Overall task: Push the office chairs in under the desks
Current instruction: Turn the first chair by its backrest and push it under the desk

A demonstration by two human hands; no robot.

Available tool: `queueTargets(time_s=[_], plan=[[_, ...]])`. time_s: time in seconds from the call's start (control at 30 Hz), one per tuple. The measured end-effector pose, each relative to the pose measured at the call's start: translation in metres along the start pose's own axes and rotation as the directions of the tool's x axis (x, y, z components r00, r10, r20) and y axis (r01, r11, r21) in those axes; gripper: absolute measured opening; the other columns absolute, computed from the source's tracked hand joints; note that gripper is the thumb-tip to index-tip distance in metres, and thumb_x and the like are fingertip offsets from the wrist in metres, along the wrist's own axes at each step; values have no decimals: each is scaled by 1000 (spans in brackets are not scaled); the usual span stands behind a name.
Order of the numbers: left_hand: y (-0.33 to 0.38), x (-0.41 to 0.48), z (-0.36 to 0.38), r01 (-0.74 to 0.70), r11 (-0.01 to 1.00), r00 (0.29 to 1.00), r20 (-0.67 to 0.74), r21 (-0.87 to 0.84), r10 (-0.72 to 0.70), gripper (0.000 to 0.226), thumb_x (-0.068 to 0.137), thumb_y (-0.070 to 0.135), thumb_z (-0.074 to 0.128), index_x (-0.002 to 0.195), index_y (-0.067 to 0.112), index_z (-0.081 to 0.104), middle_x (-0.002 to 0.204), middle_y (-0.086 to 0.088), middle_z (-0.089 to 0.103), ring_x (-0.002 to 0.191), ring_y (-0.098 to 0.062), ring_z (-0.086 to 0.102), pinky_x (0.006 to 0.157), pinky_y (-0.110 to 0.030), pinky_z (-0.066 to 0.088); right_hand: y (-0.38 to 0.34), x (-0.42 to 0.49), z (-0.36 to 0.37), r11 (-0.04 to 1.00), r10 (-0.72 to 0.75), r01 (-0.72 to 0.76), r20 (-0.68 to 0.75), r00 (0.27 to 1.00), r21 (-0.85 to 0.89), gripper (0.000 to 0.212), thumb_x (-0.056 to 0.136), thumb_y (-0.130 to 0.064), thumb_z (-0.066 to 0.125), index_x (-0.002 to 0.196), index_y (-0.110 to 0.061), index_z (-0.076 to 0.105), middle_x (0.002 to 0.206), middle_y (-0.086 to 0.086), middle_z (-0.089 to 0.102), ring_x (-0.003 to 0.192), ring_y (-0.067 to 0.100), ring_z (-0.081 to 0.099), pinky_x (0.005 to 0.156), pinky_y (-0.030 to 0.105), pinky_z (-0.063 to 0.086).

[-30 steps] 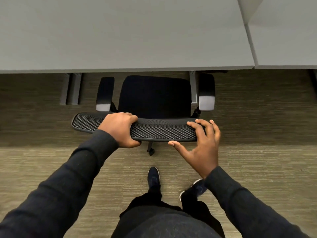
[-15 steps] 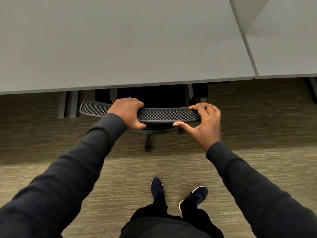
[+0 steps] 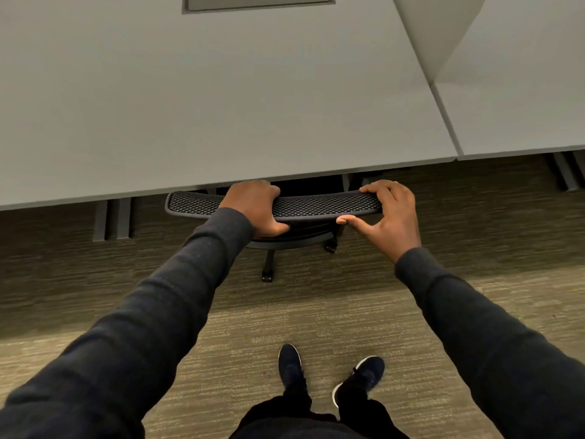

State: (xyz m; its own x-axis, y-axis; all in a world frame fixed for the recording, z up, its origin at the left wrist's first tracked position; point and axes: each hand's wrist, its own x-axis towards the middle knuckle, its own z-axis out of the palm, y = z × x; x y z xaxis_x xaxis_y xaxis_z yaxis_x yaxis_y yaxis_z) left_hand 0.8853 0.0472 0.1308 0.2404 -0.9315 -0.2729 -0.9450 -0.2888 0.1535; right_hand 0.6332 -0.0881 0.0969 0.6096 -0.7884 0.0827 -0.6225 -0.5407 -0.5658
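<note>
A black office chair [image 3: 310, 205] stands tucked beneath a grey desk [image 3: 202, 99]. Only the mesh top of its backrest, part of the seat edge and two caster legs show; the seat and armrests are hidden under the desktop. My left hand [image 3: 253, 205] is wrapped over the backrest top, left of its middle. My right hand [image 3: 387, 213] rests on the backrest's right end, fingers on top and thumb stretched along its near edge. The backrest lies almost against the desk's front edge.
A second grey desk [image 3: 519, 90] adjoins on the right, with a divider panel [image 3: 440, 30] between them. Desk legs [image 3: 112, 218] stand at the left and another leg [image 3: 566, 172] at the far right. My feet [image 3: 329, 372] stand on carpet behind the chair.
The chair has rolled forward under the desk with both hands on its backrest. Its seat and armrests, visible a second ago, are now hidden. My arms have stretched out.
</note>
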Motion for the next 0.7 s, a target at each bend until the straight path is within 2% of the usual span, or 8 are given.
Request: queueTargets(time_s=[0.13, 0.27, 0.37, 0.43, 0.53, 0.6, 0.7], plan=[[3, 24, -2, 8, 1000, 1000, -24, -9, -8, 49, 66, 62, 68, 96, 23, 64, 87, 1, 61, 85, -24, 60, 68, -32, 39, 9, 25, -7, 999, 5, -5, 19, 1000, -33, 87, 63, -91, 56, 123, -28, 59, 125, -3, 54, 128, 26, 39, 106, 39, 40], [13, 39, 4, 9, 1000, 999, -42, -15, -10, 53, 67, 63, 69, 99, 20, 64, 92, -2, 62, 88, -26, 60, 70, -32, 39, 22, 43, -16, 998, -8, 12, 68, 998, -57, 94, 61, -96, 49, 123, -26, 58, 125, 0, 53, 126, 27, 39, 106, 43, 40], [25, 51, 8, 0, 1000, 999, -45, -18, -1, 55, 67, 64, 69, 99, 20, 64, 88, -1, 59, 86, -24, 59, 70, -32, 39, 36, 48, -23, 997, -14, 21, 86, 996, -79, 93, 62, -95, 48, 125, -26, 56, 129, 2, 52, 128, 27, 38, 109, 47, 39], [31, 55, 12, -11, 1000, 999, -46, -16, 10, 54, 67, 64, 69, 98, 20, 63, 86, 1, 55, 82, -22, 54, 69, -32, 38, 41, 46, -26, 994, 2, 9, 99, 995, -105, 93, 63, -93, 49, 127, -26, 55, 131, 3, 51, 130, 29, 37, 109, 46, 38], [31, 56, 17, -6, 1000, 998, -66, -9, 5, 54, 67, 64, 69, 99, 20, 63, 84, 3, 52, 84, -23, 57, 69, -32, 38, 42, 44, -30, 991, 18, 0, 132, 991, -137, 96, 63, -93, 46, 131, -27, 53, 136, 4, 49, 134, 30, 34, 112, 46, 35], [29, 56, 18, 2, 1000, 997, -78, -9, -3, 56, 67, 63, 69, 102, 21, 64, 88, 2, 57, 87, -23, 58, 71, -32, 40, 40, 45, -29, 980, 34, -1, 166, 986, -198, 97, 65, -93, 45, 138, -28, 49, 147, 6, 43, 140, 33, 27, 117, 49, 28], [31, 56, 16, 9, 1000, 996, -84, 19, -8, 58, 69, 63, 67, 107, 20, 64, 98, -2, 63, 93, -24, 60, 75, -34, 44, 37, 39, -26, 957, 109, -50, 193, 975, -287, 92, 77, -85, 47, 152, -33, 32, 165, 5, 15, 151, 38, 4, 122, 57, 9]])
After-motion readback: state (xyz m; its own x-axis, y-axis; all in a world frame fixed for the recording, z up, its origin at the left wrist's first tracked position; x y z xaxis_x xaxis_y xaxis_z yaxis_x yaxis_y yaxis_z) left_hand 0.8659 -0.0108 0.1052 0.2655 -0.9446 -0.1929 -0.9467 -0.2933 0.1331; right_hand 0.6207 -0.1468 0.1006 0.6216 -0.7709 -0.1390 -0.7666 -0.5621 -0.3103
